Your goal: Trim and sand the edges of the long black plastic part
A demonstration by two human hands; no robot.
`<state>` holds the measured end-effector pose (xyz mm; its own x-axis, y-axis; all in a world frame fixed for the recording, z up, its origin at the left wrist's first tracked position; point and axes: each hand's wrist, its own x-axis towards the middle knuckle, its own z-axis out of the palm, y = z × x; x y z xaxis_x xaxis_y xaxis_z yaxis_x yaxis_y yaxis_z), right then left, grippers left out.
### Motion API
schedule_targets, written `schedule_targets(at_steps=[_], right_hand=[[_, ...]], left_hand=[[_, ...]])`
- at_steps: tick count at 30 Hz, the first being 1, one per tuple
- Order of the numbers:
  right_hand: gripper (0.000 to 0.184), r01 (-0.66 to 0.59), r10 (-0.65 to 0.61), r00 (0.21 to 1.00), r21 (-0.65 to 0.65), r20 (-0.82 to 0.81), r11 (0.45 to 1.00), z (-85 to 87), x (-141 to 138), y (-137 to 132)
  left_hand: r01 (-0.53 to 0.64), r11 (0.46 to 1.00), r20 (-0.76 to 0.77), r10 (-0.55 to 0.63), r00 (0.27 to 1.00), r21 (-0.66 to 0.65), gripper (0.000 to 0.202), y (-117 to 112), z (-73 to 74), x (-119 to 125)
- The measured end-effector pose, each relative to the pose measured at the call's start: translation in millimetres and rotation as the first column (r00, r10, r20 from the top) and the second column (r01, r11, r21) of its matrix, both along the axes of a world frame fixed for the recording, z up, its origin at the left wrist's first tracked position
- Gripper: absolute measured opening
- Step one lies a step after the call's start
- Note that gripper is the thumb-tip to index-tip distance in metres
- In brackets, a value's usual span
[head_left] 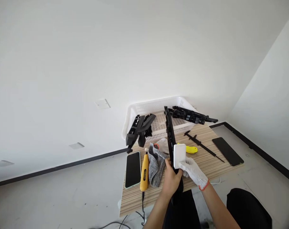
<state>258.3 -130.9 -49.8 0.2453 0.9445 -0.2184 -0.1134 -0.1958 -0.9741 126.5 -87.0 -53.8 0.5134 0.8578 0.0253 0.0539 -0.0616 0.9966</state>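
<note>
My bare left hand [171, 178] is closed around a long black plastic part [170, 132], which slants up over the table towards the basket. In a white knitted glove with an orange cuff, my right hand [193, 170] grips a flat white block [180, 156] with rounded corners. The block is held against or just in front of the black part; whether they touch I cannot tell. Just left of my left hand lies a crumpled grey cloth [156, 165]. Beyond the white block, a yellow-handled cutter [191, 149] is partly hidden.
A white plastic basket [155, 138] holds black parts at its left [139, 128] and right [192, 115], sticking over the rim. On the wooden table [134, 203] are a yellow corded rotary tool [144, 173], two phones [133, 170] [227, 151] and a black caliper [201, 145]. A black seat [248, 208] stands right.
</note>
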Motion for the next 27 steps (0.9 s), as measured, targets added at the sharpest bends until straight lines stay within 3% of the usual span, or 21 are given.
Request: schedule_targets(at_steps=[4, 14, 27], right_hand=[[0.044, -0.119, 0.121, 0.991, 0.024, -0.065, 0.993, -2.4, -0.3, 0.1], [0.031, -0.125, 0.130, 0.990, 0.083, -0.059, 0.989, -1.9, -1.9, -0.3], [0.040, -0.096, 0.100, 0.995, 0.123, -0.026, 0.988, -6.0, -5.8, -0.2]], left_hand=[[0.002, 1.000, 0.001, -0.002, 1.000, 0.001, 0.042, -0.8, -0.1, -0.4], [-0.013, 0.996, -0.071, 0.019, 0.997, 0.091, 0.038, -0.5, -5.3, -2.4], [-0.038, 0.991, -0.039, 0.044, 0.998, 0.131, 0.043, 3.2, -11.8, -0.8]])
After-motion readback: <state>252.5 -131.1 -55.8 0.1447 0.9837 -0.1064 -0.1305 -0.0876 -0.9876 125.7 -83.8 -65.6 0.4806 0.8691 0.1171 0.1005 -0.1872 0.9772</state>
